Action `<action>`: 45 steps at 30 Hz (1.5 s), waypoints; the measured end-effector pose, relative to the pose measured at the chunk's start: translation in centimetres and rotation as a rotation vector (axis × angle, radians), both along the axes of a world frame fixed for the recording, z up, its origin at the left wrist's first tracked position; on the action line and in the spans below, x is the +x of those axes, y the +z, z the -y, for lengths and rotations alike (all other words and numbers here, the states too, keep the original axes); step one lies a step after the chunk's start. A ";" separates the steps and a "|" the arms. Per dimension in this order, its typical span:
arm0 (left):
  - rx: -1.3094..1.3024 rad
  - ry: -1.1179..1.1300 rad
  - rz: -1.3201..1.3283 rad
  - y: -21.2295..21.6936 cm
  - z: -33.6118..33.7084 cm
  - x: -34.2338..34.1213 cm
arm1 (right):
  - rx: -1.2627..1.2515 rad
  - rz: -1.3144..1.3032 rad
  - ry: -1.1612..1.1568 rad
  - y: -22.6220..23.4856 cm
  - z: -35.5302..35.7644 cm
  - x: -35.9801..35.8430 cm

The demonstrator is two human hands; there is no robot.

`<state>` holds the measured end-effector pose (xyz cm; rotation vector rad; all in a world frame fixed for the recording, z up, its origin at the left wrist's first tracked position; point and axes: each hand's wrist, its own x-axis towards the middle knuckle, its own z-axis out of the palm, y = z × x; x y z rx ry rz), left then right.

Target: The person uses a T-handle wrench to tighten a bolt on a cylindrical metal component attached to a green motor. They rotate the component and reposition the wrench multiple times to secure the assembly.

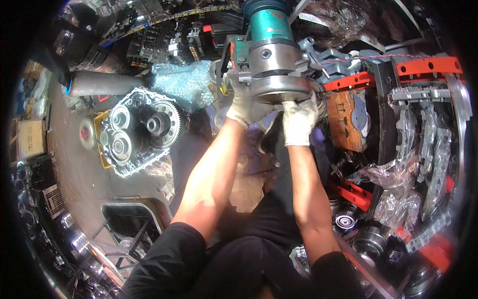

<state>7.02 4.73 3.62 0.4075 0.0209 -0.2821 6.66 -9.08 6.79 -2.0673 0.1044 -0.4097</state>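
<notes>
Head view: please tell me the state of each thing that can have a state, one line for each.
Left hand: gloved, gripping the round metal part's left rim.
Right hand: gloved, pressed under the part's lower edge.
Round metal part: held up between both hands, teal body on top.
Gear housing: open, gears exposed, lying flat.
Bubble wrap: crumpled, lying loose.
Plastic sheet: crumpled.
</notes>
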 end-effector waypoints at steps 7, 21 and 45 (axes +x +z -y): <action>0.060 0.105 -0.162 -0.3 0.7 -0.3 | -0.034 -0.044 0.007 0.0 0.3 0.1; 0.112 0.233 -0.218 0.9 1.3 -0.6 | -0.139 -0.147 0.181 1.3 2.4 -0.1; 0.090 0.200 -0.149 -1.9 0.6 0.0 | -0.337 0.024 0.290 1.1 4.1 -0.3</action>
